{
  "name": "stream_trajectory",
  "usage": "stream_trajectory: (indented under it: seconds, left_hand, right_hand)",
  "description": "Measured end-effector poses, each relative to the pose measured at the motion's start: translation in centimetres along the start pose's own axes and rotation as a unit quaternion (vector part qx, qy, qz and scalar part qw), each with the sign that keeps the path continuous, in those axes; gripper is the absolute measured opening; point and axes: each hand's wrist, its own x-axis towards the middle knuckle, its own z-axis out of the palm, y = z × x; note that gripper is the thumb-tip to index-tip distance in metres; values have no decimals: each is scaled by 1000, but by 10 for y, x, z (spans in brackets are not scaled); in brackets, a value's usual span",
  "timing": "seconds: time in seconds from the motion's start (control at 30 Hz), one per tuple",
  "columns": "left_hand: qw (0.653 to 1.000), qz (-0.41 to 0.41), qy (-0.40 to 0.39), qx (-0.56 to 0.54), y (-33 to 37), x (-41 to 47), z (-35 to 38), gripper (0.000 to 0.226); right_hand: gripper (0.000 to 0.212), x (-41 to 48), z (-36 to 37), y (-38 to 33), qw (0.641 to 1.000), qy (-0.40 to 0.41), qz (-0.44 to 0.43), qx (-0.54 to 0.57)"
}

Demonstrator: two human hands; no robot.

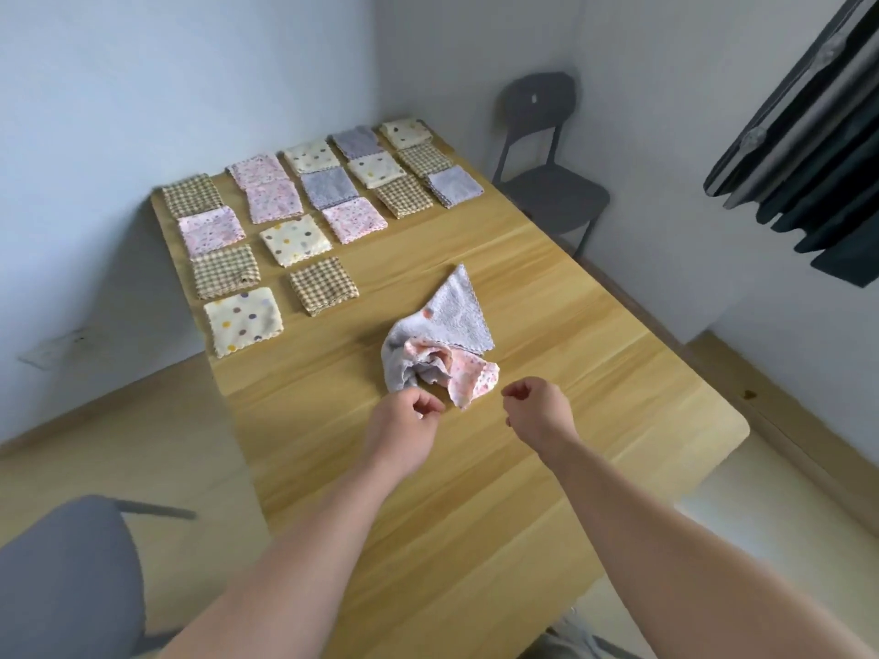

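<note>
At twelve o'clock of my left hand and right hand, both clenched empty, crumpled fleecy lavender cloth overlaps pink cloth.

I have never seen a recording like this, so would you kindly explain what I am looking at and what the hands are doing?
Gladly. There is no machine here: this single picture comes from a wide-angle camera worn on a person's head, looking down at their own bare arms. On the wooden table lie rows of folded cloths, checked, dotted, pink floral and grey. Nearer, a grey cloth and a pink floral cloth lie crumpled together. The left hand and the right hand hover just short of that heap with curled fingers; neither visibly holds anything. The left is very close to the grey cloth; whether it touches is unclear. A grey chair stands beyond the table.
</note>
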Motion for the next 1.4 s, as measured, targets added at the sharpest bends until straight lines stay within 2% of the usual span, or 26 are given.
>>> stream_trajectory:
  seconds: [0.13, 0.27, 0.5, 0.73, 0.87, 0.9, 0.93, 1.0, 1.1, 1.27, 1.33, 1.4]
  left_hand:
    - [997, -56, 53, 12, 11, 19, 47, 12]
    - [991, -100, 85, -11, 36, 18, 98, 9]
    - [989, -80, 124, -15, 68, 35, 129, 10]
    - [972, -15, 229, -49, 14, 79, 170, 19]
    - [954, 36, 293, -57, -14, 79, 195, 14]
    - [949, 45, 305, -66, -20, 77, 200, 15]
    - [944, 56, 319, -70, -26, 69, 206, 16]
    - [936, 74, 335, -80, -32, 59, 214, 20]
    - [930, 86, 349, -80, -31, 28, 227, 22]
    - [931, 125, 336, -62, -2, -20, 238, 19]
    - [929, 140, 336, -70, 14, -35, 237, 17]
    - [927, 152, 334, -83, 28, -44, 236, 11]
  right_hand:
    - [22, 78, -19, 19, 995, -16, -38, -85]
    - [24, 118, -43, 37, 982, -77, -77, -151]
    - [42, 157, -54, 39, 944, -138, -183, -236]
    - [48, 231, -18, 56, 834, -127, -411, -344]
    - [47, 246, 3, 62, 770, -149, -473, -402]
    - [48, 246, 5, 63, 766, -148, -473, -409]
    - [47, 243, 6, 66, 762, -141, -483, -407]
    - [40, 237, -2, 67, 778, -115, -488, -378]
    - [28, 207, -29, 77, 814, -40, -519, -259]
    - [13, 142, -76, 80, 764, 83, -630, -111]
    - [14, 109, -100, 76, 767, 118, -628, -54]
    - [14, 79, -122, 74, 775, 118, -621, -29]
